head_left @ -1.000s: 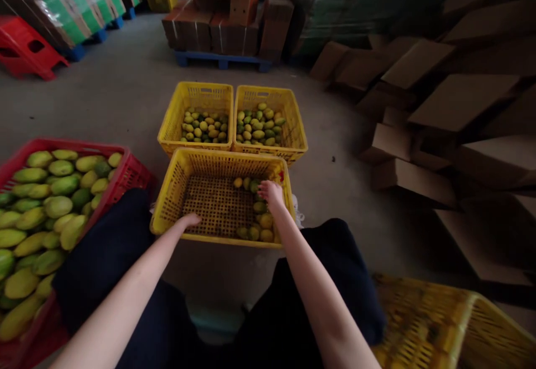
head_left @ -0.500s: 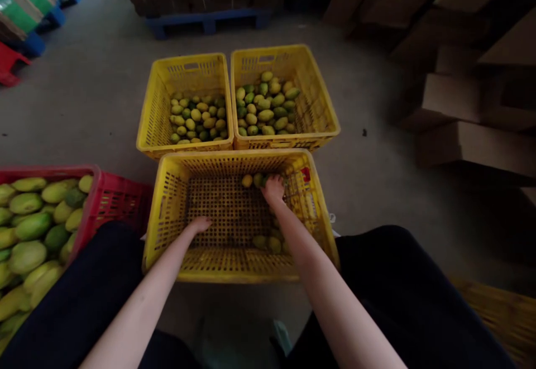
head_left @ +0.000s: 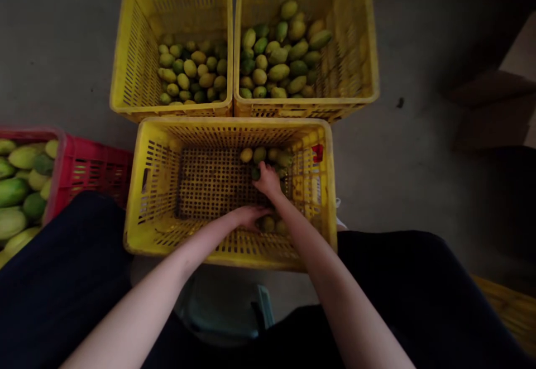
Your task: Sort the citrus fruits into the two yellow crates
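Low in the front yellow crate [head_left: 136,201], my right hand [head_left: 268,180] has its fingers curled round a green fruit [head_left: 255,173], one of several papaya-like ones. Just beyond it a row of the same fruits, green to yellow, lies along the far wall, with a yellow fruit [head_left: 246,155] at its left end. My left hand [head_left: 252,216] reaches rightward with fingers extended, beside the fruits [head_left: 268,224] near the front wall. Its fingertips are dim, and my right forearm partly covers those fruits.
Two deeper yellow crates, left [head_left: 121,67] and right [head_left: 371,67], stand against the far side, partly filled with the same kind of fruit. A red crate [head_left: 94,162] of larger-looking fruits is at my left. Cardboard boxes [head_left: 494,106] stand to the right.
My left hand has moved right across the crate to the front fruits. My right hand has come slightly nearer, off the far row. The view has tilted down and closer.
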A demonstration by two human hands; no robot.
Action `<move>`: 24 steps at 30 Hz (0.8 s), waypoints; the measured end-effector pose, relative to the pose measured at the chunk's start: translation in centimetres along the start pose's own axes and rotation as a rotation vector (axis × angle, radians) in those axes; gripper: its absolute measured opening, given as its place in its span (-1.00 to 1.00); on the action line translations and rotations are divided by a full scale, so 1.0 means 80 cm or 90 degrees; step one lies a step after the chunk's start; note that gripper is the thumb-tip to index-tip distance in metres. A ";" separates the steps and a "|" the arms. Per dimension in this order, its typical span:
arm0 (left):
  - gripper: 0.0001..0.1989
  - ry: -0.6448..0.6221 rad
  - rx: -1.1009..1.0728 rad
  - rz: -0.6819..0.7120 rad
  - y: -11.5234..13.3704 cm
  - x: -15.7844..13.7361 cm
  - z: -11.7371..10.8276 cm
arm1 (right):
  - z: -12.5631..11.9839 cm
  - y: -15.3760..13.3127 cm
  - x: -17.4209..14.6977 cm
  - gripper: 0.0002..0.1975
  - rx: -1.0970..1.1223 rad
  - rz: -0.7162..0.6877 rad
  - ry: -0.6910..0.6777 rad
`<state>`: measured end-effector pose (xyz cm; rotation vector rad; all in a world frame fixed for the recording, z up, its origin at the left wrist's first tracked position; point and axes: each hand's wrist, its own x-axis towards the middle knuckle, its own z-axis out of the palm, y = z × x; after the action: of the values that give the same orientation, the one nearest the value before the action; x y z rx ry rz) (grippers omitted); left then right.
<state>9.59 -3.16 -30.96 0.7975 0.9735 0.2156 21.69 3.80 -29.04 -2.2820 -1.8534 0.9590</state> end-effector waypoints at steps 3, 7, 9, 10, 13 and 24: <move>-0.39 -0.164 0.359 0.008 0.020 -0.009 -0.006 | -0.009 -0.014 -0.005 -0.51 0.050 0.018 0.012; -0.47 -0.120 0.414 0.026 0.049 -0.030 -0.020 | -0.036 -0.033 -0.015 -0.55 0.252 0.061 0.074; -0.59 -0.067 0.396 0.052 0.069 -0.047 -0.029 | -0.058 -0.042 -0.022 -0.52 0.378 0.086 0.112; -0.63 -0.039 0.379 0.070 0.082 -0.058 -0.033 | -0.072 -0.047 -0.027 -0.51 0.425 0.093 0.127; -0.56 0.018 0.315 0.126 0.138 -0.098 -0.042 | -0.121 -0.068 -0.049 -0.50 0.503 0.074 0.151; -0.47 -0.029 -0.187 0.309 0.313 -0.314 -0.034 | -0.267 -0.157 -0.212 -0.48 0.894 -0.228 0.059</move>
<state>-2.41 3.27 1.86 0.7521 0.6717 0.7407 19.68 -0.74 0.55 -1.0589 -0.8665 1.3652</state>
